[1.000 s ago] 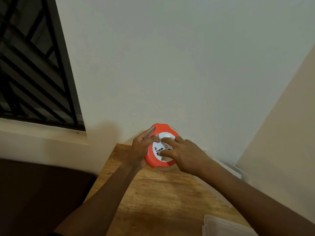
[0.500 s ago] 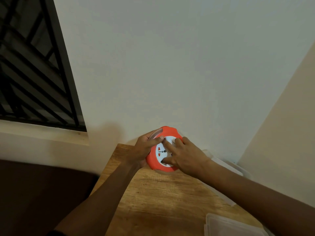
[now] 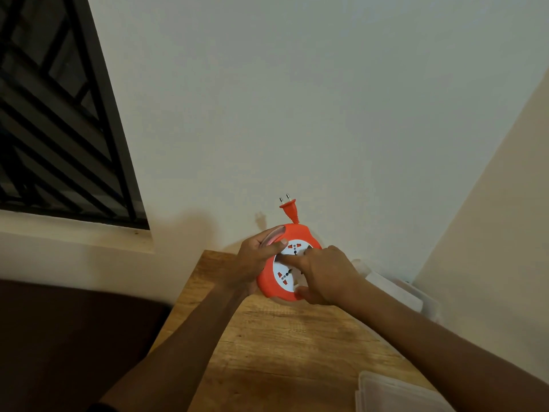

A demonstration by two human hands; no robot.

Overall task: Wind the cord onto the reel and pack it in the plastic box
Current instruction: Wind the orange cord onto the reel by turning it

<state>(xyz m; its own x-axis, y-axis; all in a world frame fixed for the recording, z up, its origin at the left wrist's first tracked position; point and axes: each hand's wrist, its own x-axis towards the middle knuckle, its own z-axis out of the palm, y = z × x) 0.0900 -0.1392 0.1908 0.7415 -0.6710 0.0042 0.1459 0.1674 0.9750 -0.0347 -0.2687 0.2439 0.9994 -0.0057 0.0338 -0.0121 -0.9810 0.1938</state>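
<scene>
A person's two bare arms reach forward over a wooden tabletop that stands against a pale wall, seen from a camera worn on the head. Both hands hold a round orange cord reel just above the far end of the tabletop, close to the wall. The reel is tilted so that its white socket face, marked with small orange and dark slots, turns toward the camera. The left hand is closed around the reel's left rim, its thumb lying across the upper edge of the white face and its fingers wrapped behind, over a clear curved handle. The right hand rests on the front of the reel with its fingers curled; the forefinger presses on the middle of the white face, and the thumb touches the lower orange rim. A short orange plug with two metal pins sticks straight up from the top of the reel, and only a brief stub of cord shows below it. To the right, against the wall, sits a clear plastic box, partly hidden by the right forearm. A clear plastic lid lies at the near right corner of the tabletop. A dark barred window fills the upper left.
</scene>
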